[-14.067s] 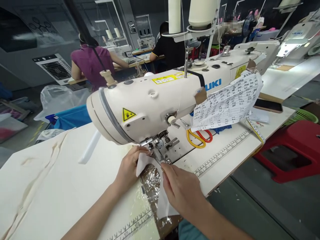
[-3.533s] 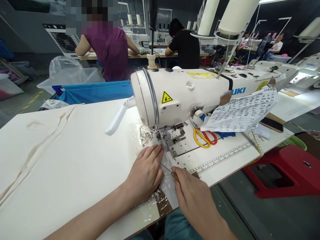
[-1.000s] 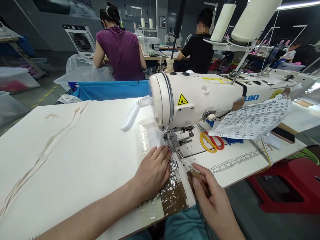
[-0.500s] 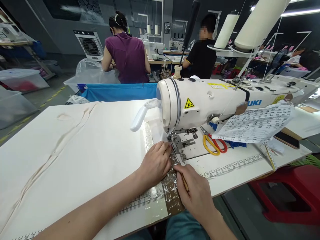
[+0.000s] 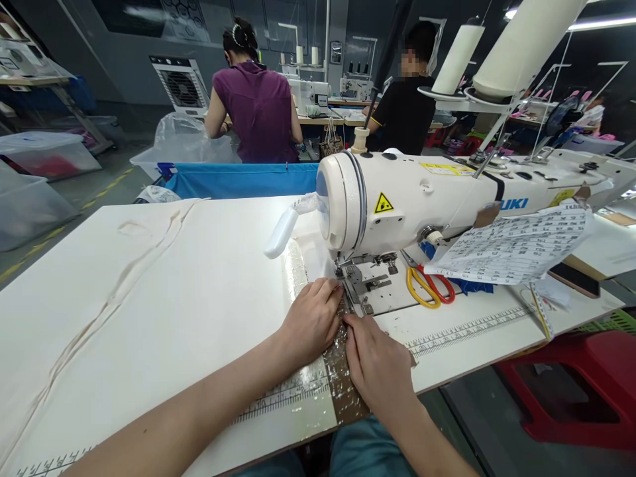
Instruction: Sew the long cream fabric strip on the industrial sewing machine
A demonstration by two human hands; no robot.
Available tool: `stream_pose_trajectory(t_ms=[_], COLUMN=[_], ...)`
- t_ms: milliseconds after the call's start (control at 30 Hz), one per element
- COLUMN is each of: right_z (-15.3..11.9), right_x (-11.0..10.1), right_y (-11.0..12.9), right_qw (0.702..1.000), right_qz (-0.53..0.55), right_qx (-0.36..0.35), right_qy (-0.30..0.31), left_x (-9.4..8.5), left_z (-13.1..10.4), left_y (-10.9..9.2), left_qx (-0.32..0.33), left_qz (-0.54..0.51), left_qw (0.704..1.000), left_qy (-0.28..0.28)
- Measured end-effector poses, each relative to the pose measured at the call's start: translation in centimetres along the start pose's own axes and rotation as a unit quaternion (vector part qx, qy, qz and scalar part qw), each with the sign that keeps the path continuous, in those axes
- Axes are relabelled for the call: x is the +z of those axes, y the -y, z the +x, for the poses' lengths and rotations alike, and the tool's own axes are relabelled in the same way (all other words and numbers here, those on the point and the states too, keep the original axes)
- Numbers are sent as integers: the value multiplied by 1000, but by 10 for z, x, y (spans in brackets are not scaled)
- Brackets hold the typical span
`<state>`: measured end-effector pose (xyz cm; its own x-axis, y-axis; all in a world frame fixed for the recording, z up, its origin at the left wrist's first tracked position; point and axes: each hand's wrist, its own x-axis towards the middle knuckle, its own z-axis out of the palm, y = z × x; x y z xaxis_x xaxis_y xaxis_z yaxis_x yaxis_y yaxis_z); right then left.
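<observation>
My left hand [image 5: 312, 319] is closed, its bent fingers pressed down just in front of the presser foot [image 5: 342, 270] of a white sewing machine [image 5: 397, 192]. My right hand [image 5: 380, 361] is closed too, thumb and forefinger pinched together close to my left fingertips. Whatever lies between the fingers of either hand is hidden or too small to name. Beneath both hands a brown, glossy strip [image 5: 344, 392] runs to the table's front edge. A small brownish tip [image 5: 413, 362] shows at the outer side of my right hand.
Scissors [image 5: 431, 286] with yellow and red handles lie right of the needle area. A written sheet [image 5: 511, 245] hangs off the machine. Long pale strips [image 5: 106, 308] lie on the white table [image 5: 209, 285]. A red stool [image 5: 576, 384] stands at right. Two people sit ahead.
My right hand has turned and shifted slightly up towards my left fingertips; the thin tan piece visible along its palm is now mostly covered. My left hand stays nearly in place.
</observation>
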<state>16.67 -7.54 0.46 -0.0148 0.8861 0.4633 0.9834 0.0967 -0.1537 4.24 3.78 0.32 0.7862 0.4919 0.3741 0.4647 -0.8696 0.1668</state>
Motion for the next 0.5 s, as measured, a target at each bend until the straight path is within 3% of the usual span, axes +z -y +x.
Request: stream_pose_trajectory(t_ms=[300,500], right_z=[5,-12], right_x=[3,-9], right_y=[10,3], right_qw=[997,999], right_qz=[-64,52], right_qx=[25,11], right_qy=[22,-3], left_x=[-1,-3], left_z=[1,7], left_y=[12,19], left_qx=[-8,-26], left_qz=[0,-33], left_qw=[1000,998], left_qy=[-15,-53])
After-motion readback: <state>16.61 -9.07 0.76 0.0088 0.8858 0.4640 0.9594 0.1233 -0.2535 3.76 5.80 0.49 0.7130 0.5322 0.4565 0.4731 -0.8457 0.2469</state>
